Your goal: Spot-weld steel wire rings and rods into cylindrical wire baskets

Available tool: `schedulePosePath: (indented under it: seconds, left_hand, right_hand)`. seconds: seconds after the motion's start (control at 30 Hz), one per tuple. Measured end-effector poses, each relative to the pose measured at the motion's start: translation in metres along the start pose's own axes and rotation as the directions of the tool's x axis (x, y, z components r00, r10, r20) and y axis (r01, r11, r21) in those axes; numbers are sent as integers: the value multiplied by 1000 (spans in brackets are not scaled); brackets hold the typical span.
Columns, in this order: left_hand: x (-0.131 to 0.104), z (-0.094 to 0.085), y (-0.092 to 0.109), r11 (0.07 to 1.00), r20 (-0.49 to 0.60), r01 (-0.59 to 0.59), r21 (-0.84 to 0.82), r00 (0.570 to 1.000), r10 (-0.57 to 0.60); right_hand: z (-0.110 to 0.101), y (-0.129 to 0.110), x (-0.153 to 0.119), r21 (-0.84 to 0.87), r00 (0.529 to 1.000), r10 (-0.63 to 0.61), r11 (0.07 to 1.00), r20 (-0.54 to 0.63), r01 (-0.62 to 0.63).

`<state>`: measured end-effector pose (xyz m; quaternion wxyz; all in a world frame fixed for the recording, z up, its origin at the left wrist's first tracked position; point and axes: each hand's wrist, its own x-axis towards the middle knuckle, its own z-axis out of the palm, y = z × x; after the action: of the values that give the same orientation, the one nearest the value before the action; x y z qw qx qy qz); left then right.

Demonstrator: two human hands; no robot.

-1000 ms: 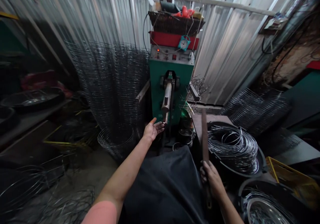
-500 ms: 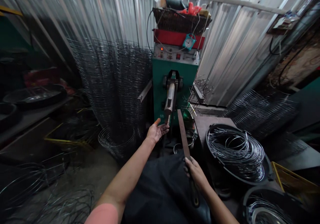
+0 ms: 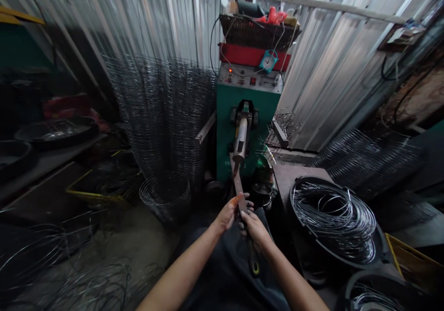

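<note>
The file (image 3: pixel 239 188) is now pointing near the rod (image 3: pixel 240 142) of the green machine (image 3: pixel 225 112), with the left hand (image 3: pixel 229 212), earlier spread, pinching its blade (image 3: pixel 237 181) and the right hand (image 3: pixel 255 227) gripping its handle (image 3: pixel 254 261), seemingly for steadier control.

Metal workshop, green machine (image 3: pixel 265 107), stacked wire baskets (image 3: pixel 187 116), loose wire (image 3: pixel 347 227) in tub (image 3: pixel 383 244), corrugated wall (image 3: pixel 329 79)

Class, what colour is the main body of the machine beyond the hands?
The machine's main body is green, seen best in the head view.
</note>
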<state>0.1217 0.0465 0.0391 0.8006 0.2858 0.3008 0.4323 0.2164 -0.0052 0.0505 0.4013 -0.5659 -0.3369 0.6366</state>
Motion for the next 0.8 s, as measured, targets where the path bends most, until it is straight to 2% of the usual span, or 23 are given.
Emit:
schedulePosePath:
  seconds: [0.07, 0.13, 0.2, 0.27, 0.33, 0.43, 0.5, 0.63, 0.67, 0.73, 0.8]
  left_hand:
    - [-1, 8, 0, 995, -20, -93, 35, 995, 94]
    - [-7, 11, -2, 986, -59, -133, 103, 988, 139]
    - [-17, 10, -7, 981, -62, -137, 139, 987, 147]
    - [-21, 6, -11, 984, -16, -125, 125, 992, 128]
    - [-17, 4, -8, 986, 22, -116, 119, 993, 114]
    - [-3, 2, 4, 964, -37, -171, 203, 983, 182]
    - [0, 0, 6, 966, -16, -163, 200, 985, 170]
    - [-5, -1, 2, 983, 69, -70, 173, 996, 58]
    - [-3, -1, 5, 978, 47, -82, 190, 996, 75]
    - [3, 2, 11, 958, -85, -121, 259, 985, 147]
    - [5, 3, 14, 959, -81, -116, 259, 987, 141]
  right_hand:
    - [8, -3, -2, 17, 1000, -4, 1000, 3, 4]
    - [14, -1, -11, 48, 999, -32, 998, 0, 32]
    - [19, 4, -24, 86, 999, -37, 996, -7, 38]
    - [21, 7, -32, 111, 1000, 11, 994, -7, -10]
    - [23, 3, -29, 115, 999, 38, 993, -6, -37]
    - [22, -10, -13, 86, 1000, -7, 996, -12, 8]
    - [18, -12, -10, 77, 1000, 18, 997, -7, -17]
    - [12, -8, -16, 104, 989, 149, 983, 18, -150]
    - [13, -11, -15, 97, 990, 143, 985, 20, -144]
    - [17, -19, -10, 73, 998, 57, 996, -20, -55]
    - [19, -24, -9, 90, 999, 28, 996, -19, -26]
